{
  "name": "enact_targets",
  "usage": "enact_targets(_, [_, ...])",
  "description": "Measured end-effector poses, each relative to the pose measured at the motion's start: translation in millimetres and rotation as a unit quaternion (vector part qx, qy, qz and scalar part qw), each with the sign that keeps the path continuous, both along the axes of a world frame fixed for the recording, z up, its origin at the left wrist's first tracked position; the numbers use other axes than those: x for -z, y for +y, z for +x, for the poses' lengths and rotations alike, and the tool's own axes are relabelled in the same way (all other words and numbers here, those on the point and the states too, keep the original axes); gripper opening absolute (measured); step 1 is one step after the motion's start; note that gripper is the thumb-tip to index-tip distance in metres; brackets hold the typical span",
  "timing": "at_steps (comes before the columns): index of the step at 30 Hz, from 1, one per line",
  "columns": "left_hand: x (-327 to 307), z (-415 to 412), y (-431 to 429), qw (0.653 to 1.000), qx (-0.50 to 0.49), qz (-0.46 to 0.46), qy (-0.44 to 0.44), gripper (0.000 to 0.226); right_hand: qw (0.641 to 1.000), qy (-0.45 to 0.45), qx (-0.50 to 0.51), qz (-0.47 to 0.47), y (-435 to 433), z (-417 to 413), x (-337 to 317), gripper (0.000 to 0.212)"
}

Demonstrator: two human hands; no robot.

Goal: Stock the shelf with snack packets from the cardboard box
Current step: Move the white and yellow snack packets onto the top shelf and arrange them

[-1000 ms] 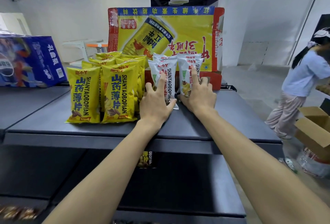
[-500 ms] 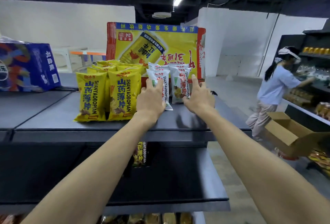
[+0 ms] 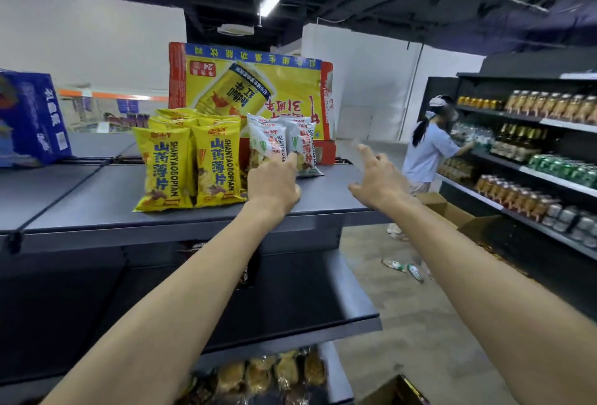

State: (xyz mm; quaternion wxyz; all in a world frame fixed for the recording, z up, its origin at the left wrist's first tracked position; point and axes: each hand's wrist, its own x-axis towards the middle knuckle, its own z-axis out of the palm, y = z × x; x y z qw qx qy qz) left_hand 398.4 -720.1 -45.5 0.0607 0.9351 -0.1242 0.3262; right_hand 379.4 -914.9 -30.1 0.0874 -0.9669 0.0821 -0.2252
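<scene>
Yellow snack packets [image 3: 190, 165] stand in rows on the dark top shelf [image 3: 97, 207]. Beside them on the right stand white snack packets [image 3: 284, 142]. My left hand [image 3: 274, 183] reaches to the front white packet, fingertips touching its lower edge, fingers fairly straight. My right hand [image 3: 379, 175] hovers in the air off the shelf's right end, fingers spread, holding nothing. A corner of a cardboard box [image 3: 395, 391] shows at the bottom edge, its inside hidden.
A big yellow and red drinks carton [image 3: 252, 88] stands behind the packets; a blue carton [image 3: 29, 120] sits far left. A person [image 3: 426, 149] works at a bottle shelf [image 3: 533, 159] on the right. Open cardboard boxes [image 3: 452, 210] and dropped packets [image 3: 403, 267] lie on the aisle floor.
My right hand has left the white packets and swung out to the right, off the shelf. The left hand stays at the white packets. My view has turned right.
</scene>
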Motion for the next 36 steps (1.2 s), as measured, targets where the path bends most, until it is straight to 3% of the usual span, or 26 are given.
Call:
enact_targets(10, [-18,-32,-63,0.996,0.082,0.021,-0.028,0.030,0.999,-0.011,0.037,-0.002,-46,-50,-12,0.068])
enact_targets(19, [8,-47,-176,0.990,0.129,0.040,0.040,0.025,0.997,0.018,0.078,-0.016,-147,-84,8,0.041])
enact_targets(28, [130,-64,-271,0.974,0.128,0.079,0.168,0.015,0.990,0.131,0.054,0.024,-235,-92,147,0.037])
enact_targets(36, [254,-84,-289,0.936,0.112,0.117,0.311,0.019,0.958,0.265,0.055,0.091,-256,-108,276,0.039])
